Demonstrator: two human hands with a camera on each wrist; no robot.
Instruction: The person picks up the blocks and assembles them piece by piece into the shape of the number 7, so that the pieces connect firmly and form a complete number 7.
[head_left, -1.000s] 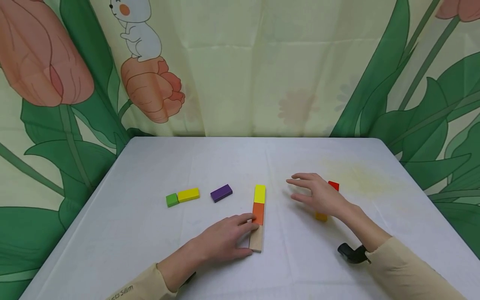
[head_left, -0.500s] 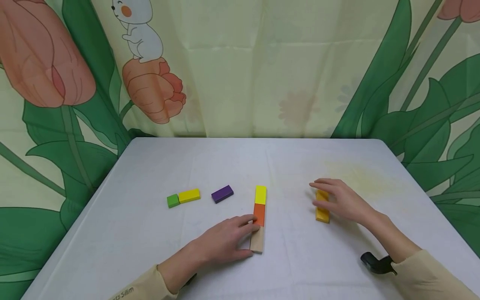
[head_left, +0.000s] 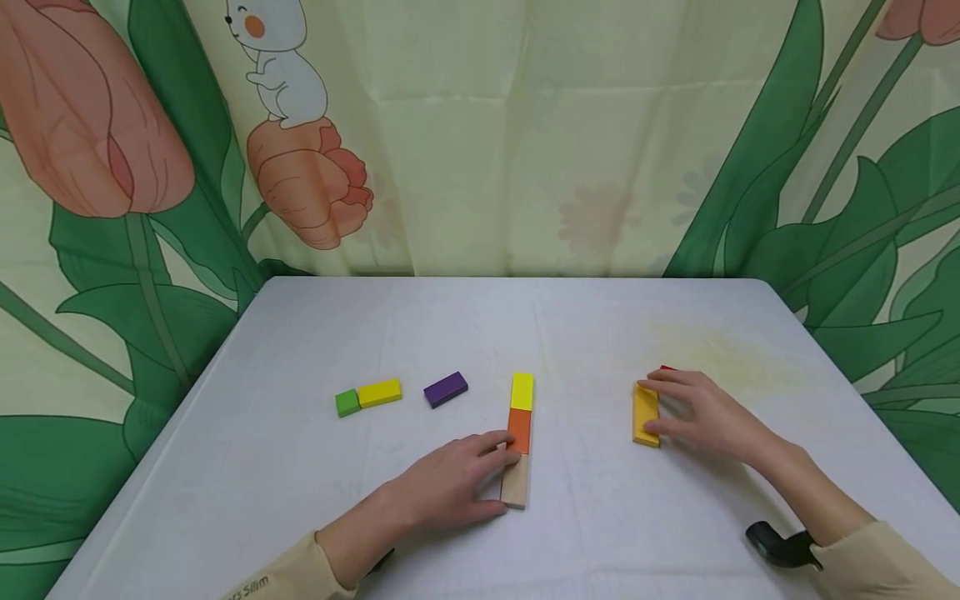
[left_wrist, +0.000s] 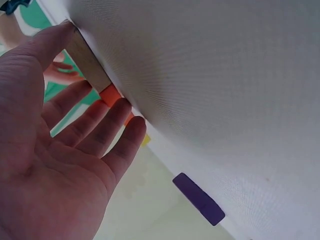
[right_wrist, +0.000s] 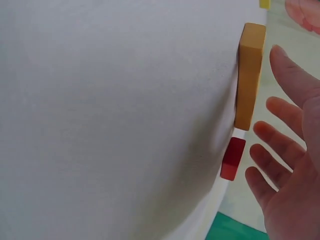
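Note:
A straight row of blocks lies in the middle of the table: a plain wooden block (head_left: 514,485) nearest me, an orange block (head_left: 519,430), then a yellow block (head_left: 522,392). My left hand (head_left: 446,479) rests along the row's left side, thumb by the wooden block's near end and fingertips at the orange one. Fairly straight fingers show in the left wrist view. To the right, my right hand (head_left: 705,417) hovers with spread fingers over a dark-yellow block (head_left: 645,410), thumb above its near part. Behind that block, a red block (right_wrist: 233,159) is mostly hidden by this hand in the head view.
Left of the row lie a purple block (head_left: 446,389), another yellow block (head_left: 380,392) and a small green block (head_left: 347,403). The white-covered table (head_left: 585,325) ends at a printed curtain (head_left: 465,167) behind.
My right hand has moved right and a little nearer to me, coming over the dark-yellow block and uncovering more of it. My left hand has kept its place by the row.

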